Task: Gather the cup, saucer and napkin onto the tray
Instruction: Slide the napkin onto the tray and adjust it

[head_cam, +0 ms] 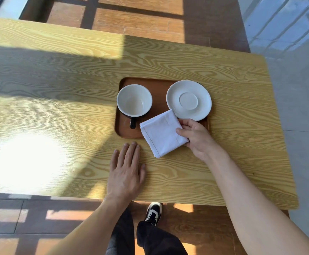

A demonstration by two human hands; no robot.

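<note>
A brown wooden tray [159, 89] lies on the table's right half. On its left side stands a cup [134, 100], white inside with a dark outside and a dark handle pointing toward me. A white saucer [188, 100] rests on the tray's right side, its rim overhanging the tray's edge. My right hand [196, 137] grips the right edge of a folded white napkin [161, 133], which lies tilted, half over the tray's near edge and half over the table. My left hand [127, 172] lies flat on the table just in front of the tray, fingers apart, holding nothing.
The light wooden table [58, 107] has its near edge close to my body and its right edge just beyond the tray. Strong sunlight glares on its left part. Below are a tiled floor, my legs and a shoe [153, 211].
</note>
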